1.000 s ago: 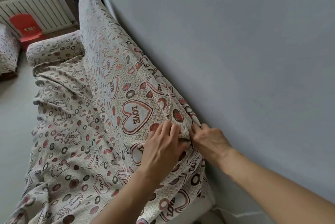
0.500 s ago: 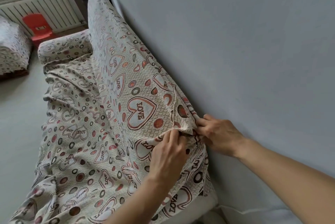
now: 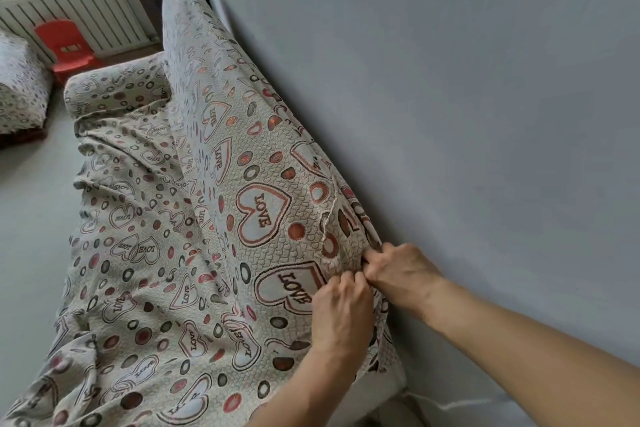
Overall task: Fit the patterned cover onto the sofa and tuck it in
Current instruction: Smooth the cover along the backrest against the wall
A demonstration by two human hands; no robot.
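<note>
Both hands are bunched up at the near top corner of the sofa back, right against the grey wall (image 3: pixel 450 115). The left hand (image 3: pixel 341 314) pinches a fold of the patterned cover (image 3: pixel 221 219) with curled fingers, and the right hand (image 3: pixel 401 274) grips the fabric edge next to it, knuckles touching the wall. The cover (hearts, dots, LOVE all over) drapes the sofa (image 3: pixel 381 388), wrinkly across the seat. Further off there's a red plastic chair (image 3: pixel 67 49) by the radiator (image 3: pixel 79 7), plus another covered seat (image 3: pixel 19 91) at far left.

Fingertips of both hands (image 3: pixel 374 284) buried in cover (image 3: pixel 263 219) folds; sofa (image 3: pixel 377 388) perhaps mostly hidden.
</note>
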